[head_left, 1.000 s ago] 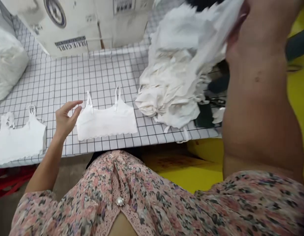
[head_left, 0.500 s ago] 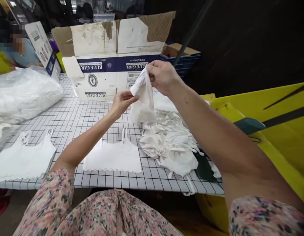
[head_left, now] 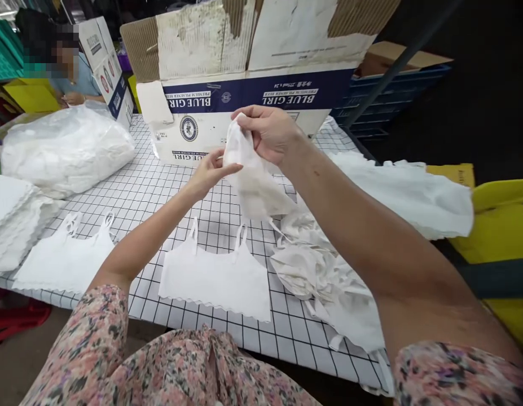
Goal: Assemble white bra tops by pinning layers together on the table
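Note:
A white camisole (head_left: 255,180), bunched and hanging, is held up in front of me over the table. My right hand (head_left: 269,132) pinches its upper end between thumb and fingers. At its left edge, my left hand (head_left: 212,172) grips the cloth with thumb and fingers. Below lies another white camisole top (head_left: 216,279), spread flat with its two straps pointing away from me. To its right is a crumpled heap of white garments (head_left: 324,270), partly hidden by my right forearm. A second flat white top (head_left: 66,259) lies at the left, partly behind my left arm.
A cardboard box (head_left: 193,132) stands at the back of the grid-patterned tablecloth (head_left: 155,186). A clear bag of white garments (head_left: 70,152) and a stack of white cloth (head_left: 16,220) lie left. Blue crates (head_left: 392,93) stand behind right. Another person (head_left: 75,79) sits far left.
My view has swung to the right and the box looks nearer. Both hands still hold the camisole, which now hangs slanting toward the lower right.

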A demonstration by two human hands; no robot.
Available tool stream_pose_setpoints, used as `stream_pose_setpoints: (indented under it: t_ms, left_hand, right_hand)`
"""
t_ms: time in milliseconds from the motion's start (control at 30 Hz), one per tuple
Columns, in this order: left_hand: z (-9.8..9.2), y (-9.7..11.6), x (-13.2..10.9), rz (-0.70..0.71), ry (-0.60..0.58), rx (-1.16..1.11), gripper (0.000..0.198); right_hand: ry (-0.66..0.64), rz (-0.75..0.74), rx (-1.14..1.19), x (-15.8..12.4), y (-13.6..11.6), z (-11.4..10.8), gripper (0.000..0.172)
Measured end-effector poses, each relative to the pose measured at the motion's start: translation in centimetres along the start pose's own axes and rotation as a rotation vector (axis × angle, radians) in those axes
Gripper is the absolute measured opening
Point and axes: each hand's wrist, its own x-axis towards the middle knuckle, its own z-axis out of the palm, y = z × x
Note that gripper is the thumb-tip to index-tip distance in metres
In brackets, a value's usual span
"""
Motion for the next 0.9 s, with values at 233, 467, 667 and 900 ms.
stream_pose_setpoints:
  t_ms: [233,467,667,900]
  left_hand:
    - [-5.8,4.0,-0.5,0.037,-0.001,0.070,0.045]
    - [-9.7,4.7,-2.6,-0.078,-0.027,0.181,0.038]
    - [-10.1,0.9,-3.1,0.010,0.230,0.419,0.038]
    - [-4.6,-5.0,-5.3,-0.289,0.028,0.095,0.084]
  right_hand:
    - [-0.393,0.292,-0.088,1.0,-1.2,-1.5,0.047]
    - [-0.313,0.351,0.132,-1.8,2.8,-3.3,0.034]
    - [-0.211,0.309,0.278,-3.4,3.6,-1.4,0.023]
    - [-0.282,0.320,0.362,-5.3,4.0,1.2,0.062]
